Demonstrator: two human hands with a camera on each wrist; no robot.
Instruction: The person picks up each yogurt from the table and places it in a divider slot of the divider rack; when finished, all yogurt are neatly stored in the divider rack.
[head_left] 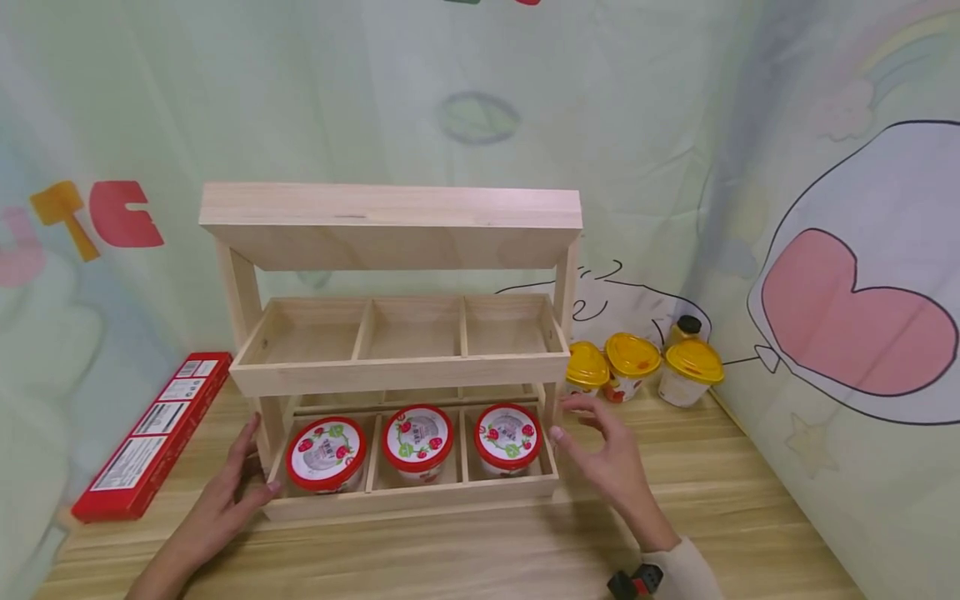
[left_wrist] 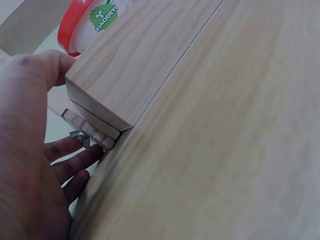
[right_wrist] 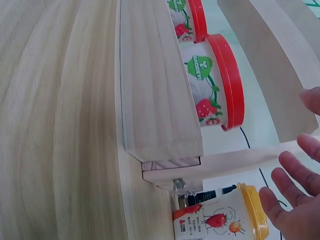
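Left hand (head_left: 221, 502) is holding the stand (head_left: 420, 372) by its lower left corner, fingers (left_wrist: 77, 164) half-curled, seemingly steadying it on the bench (head_left: 450, 554), while right hand (head_left: 611, 462) is hanging loosely spread, gripping nothing, by its lower right corner, and dividers (head_left: 462, 450) are keeping three tubs (head_left: 417, 437) apart behind its front edge.

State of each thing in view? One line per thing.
Wooden rack: standing upright
Upper tray: open-topped, three compartments
Red-lidded tubs: lids on
Lower tray: one tub per front compartment
Yellow-lidded cups: lids on, upright
Black-capped bottle: capped, partly hidden
Red box: lying flat
Wing nut: fitted, tightness unclear
Left hand: gripping lower tray's left end
Right hand: holding nothing, by rack's right end
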